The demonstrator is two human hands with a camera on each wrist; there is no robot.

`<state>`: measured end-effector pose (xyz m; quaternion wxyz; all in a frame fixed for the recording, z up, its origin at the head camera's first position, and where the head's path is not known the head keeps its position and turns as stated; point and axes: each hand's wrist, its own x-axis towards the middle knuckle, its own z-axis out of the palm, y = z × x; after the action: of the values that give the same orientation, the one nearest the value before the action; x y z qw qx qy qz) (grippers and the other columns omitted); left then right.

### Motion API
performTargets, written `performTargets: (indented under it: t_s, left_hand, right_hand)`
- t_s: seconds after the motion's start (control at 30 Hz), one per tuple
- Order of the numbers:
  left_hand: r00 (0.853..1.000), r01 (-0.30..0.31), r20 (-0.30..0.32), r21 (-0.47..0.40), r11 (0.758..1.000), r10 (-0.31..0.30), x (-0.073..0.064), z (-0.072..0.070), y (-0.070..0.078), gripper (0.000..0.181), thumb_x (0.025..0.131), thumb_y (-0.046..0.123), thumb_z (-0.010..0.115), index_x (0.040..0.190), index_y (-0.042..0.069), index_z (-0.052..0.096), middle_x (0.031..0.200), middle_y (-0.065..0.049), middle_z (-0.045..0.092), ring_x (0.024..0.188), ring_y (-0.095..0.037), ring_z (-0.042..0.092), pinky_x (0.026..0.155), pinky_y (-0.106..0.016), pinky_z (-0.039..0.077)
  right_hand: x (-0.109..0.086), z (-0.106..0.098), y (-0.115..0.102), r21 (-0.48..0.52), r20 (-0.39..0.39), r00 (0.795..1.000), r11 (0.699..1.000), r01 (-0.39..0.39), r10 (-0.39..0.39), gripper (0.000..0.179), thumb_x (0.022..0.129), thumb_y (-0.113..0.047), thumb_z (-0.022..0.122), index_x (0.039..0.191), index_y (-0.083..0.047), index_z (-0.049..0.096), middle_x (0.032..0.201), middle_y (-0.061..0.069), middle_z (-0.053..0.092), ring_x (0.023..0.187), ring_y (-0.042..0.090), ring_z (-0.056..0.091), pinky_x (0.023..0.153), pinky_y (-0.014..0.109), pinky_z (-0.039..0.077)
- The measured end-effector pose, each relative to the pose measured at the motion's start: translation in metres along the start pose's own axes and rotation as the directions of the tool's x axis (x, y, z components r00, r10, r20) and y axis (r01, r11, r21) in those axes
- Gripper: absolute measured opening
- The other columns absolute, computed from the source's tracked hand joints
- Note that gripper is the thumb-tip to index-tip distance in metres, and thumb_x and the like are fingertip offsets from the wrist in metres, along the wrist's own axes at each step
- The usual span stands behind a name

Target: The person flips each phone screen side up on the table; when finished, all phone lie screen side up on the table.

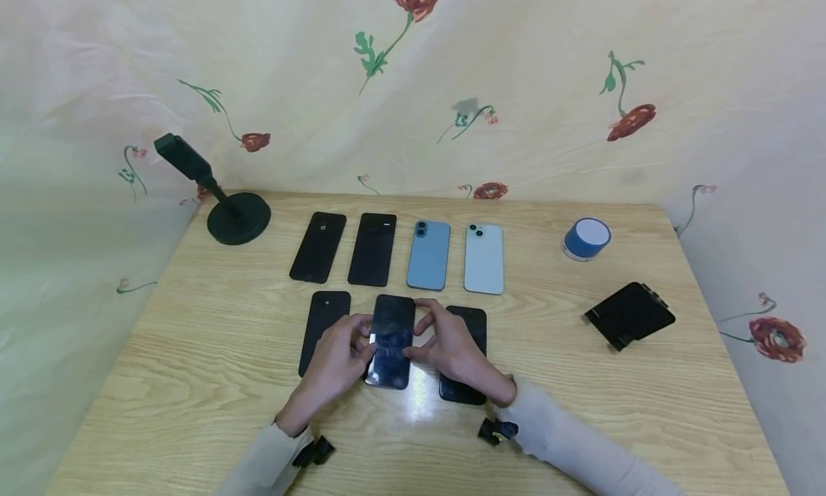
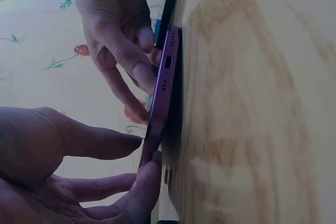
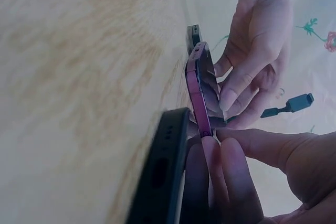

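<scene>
Between both hands is a smartphone (image 1: 391, 335), its dark glossy screen facing up. Its purple-pink edge (image 2: 167, 72), with a charging port, shows in the left wrist view, close over the wooden table. My left hand (image 1: 338, 351) pinches the phone's left side between thumb and fingers. On the opposite side, my right hand (image 1: 454, 344) grips the right edge, its thumb near the middle and a fingertip at the upper corner. A black phone (image 1: 323, 324) lies beside my left hand, partly covered by it. Another dark phone (image 1: 475, 324) sits partly hidden under my right hand.
Behind, a row holds two black phones (image 1: 319, 246) (image 1: 372, 249), a blue phone (image 1: 429, 255) and a pale blue phone (image 1: 484, 259). A black stand (image 1: 237, 220) is at back left. Rightward are a blue-and-white cylinder (image 1: 586, 239) and a black folded holder (image 1: 629, 315).
</scene>
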<state>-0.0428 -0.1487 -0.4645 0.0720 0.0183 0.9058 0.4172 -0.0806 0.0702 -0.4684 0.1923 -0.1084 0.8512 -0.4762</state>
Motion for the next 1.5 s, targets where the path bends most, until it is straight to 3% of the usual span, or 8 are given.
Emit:
performTargets:
  t_s: [0.53,0.8,1.0,1.23,1.5]
  left_hand:
    - [0.999,0.024,0.036,0.068,0.997,-0.026,0.003,-0.002,0.003,0.049,0.088,0.007,0.082,0.132,-0.001,0.065,0.106,-0.009,0.063,0.08,-0.011,0.062,0.069,-0.025,0.051]
    - [0.998,0.038,0.044,0.055,0.998,-0.04,0.001,-0.002,0.003,0.058,0.084,0.01,0.086,0.136,0.001,0.063,0.109,-0.009,0.065,0.083,-0.012,0.061,0.072,-0.024,0.051]
    - [0.999,0.028,0.03,0.04,0.999,-0.029,-0.003,-0.004,0.004,0.061,0.082,0.01,0.088,0.137,0.002,0.063,0.112,-0.008,0.067,0.087,-0.014,0.064,0.076,-0.027,0.053]
    - [1.0,-0.01,-0.006,0.048,0.999,0.01,-0.011,-0.01,0.005,0.062,0.083,0.011,0.087,0.139,0.005,0.062,0.117,-0.008,0.068,0.09,-0.015,0.066,0.074,-0.025,0.055]
    - [0.998,-0.032,-0.048,0.029,0.999,0.033,-0.017,-0.02,0.002,0.062,0.083,0.01,0.087,0.14,0.004,0.061,0.119,-0.012,0.067,0.09,-0.017,0.066,0.072,-0.024,0.055]
  right_hand:
    - [0.0,-0.004,-0.001,0.01,0.034,0.999,1.0,0.0,-0.001,0.082,0.084,-0.013,0.087,0.153,-0.007,0.044,0.107,0.011,0.072,0.072,0.013,0.076,0.069,0.025,0.059]
    - [-0.004,-0.015,-0.01,-0.087,0.061,0.998,0.996,-0.023,0.028,0.076,0.088,-0.026,0.084,0.153,-0.01,0.048,0.109,0.003,0.073,0.07,0.006,0.069,0.066,0.025,0.054]
    - [-0.004,-0.023,-0.019,-0.071,0.119,0.992,0.996,0.059,-0.05,0.069,0.094,-0.025,0.078,0.152,-0.007,0.046,0.113,0.007,0.071,0.073,0.007,0.07,0.063,0.025,0.054]
    - [0.007,-0.017,-0.032,-0.055,0.177,0.975,0.988,0.143,-0.131,0.062,0.097,-0.024,0.075,0.15,-0.006,0.049,0.115,0.008,0.071,0.073,0.008,0.069,0.06,0.024,0.052]
    - [0.022,-0.006,-0.044,-0.039,0.204,0.967,0.986,0.163,-0.152,0.055,0.097,-0.022,0.074,0.147,-0.007,0.054,0.112,0.008,0.071,0.073,0.01,0.07,0.064,0.025,0.056]
